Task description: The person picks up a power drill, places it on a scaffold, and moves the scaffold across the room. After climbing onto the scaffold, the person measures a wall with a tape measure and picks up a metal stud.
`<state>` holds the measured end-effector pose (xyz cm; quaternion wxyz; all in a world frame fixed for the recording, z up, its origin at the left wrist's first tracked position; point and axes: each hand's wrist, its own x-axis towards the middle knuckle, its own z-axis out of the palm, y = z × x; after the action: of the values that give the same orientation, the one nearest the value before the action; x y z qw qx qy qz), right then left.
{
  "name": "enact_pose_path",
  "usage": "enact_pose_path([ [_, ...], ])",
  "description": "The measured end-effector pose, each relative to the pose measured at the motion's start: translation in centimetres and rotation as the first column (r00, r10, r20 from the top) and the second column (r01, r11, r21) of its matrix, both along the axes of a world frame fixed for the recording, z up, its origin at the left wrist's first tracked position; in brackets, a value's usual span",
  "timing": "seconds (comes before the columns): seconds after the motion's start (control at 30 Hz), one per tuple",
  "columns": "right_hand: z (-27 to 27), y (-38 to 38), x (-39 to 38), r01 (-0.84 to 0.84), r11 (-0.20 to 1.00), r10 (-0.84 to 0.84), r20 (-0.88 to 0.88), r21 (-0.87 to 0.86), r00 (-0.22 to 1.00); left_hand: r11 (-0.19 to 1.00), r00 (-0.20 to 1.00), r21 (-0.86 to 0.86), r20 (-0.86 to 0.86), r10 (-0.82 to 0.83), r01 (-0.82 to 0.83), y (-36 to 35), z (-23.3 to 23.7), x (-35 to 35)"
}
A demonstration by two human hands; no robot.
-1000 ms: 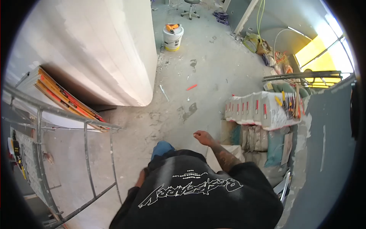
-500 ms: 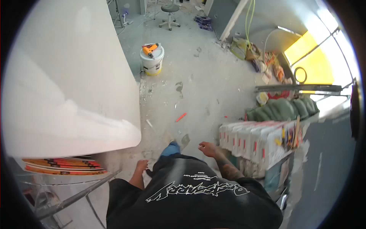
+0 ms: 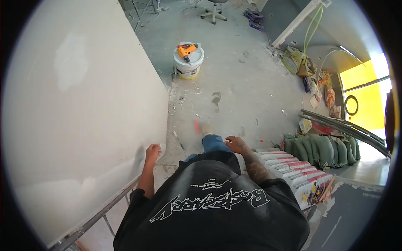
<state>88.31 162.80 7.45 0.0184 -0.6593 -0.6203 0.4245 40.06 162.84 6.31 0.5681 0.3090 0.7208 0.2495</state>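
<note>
Left hand (image 3: 153,151) was curled closed just beside drywall sheet (image 3: 83,104) corner, right hand (image 3: 235,144) was held open, empty, near stacked sacks (image 3: 293,167).

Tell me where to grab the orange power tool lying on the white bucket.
I'd take the orange power tool by its handle, the limb that seems to angle off the body toward the near rim of the white bucket. It lies flat on the lid, so come from above, closing around the handle from the near side. Finer detail is too small to tell.
</note>
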Motion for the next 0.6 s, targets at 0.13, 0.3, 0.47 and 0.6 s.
enact_pose_path([
  [0.13,0.2,7.5,2.0,-0.055,0.994,0.054,-0.012,-0.093,0.998,0.987,0.998,-0.152,-0.053,0.044,-0.051,-1.9,-5.4,1.3],
  [0.3,-4.6,23.2,5.3,-0.146,0.972,0.142,-0.033,-0.183,0.989,0.691,0.603,0.049,-0.536,-0.592,0.722,-4.4,-8.5,5.1],
  [0.47,-17.2,42.1,5.6,-0.418,0.893,0.435,0.081,-0.164,0.897,0.927,0.968,-0.292,-0.009,-0.251,0.237,-1.8,-8.6,11.4],
  [0.6,-27.1,58.4,1.6,-0.643,0.708,0.698,0.156,-0.292,0.698,0.785,0.954,-0.548,-0.086,0.289,-0.287,9.5,-2.0,17.9],
])
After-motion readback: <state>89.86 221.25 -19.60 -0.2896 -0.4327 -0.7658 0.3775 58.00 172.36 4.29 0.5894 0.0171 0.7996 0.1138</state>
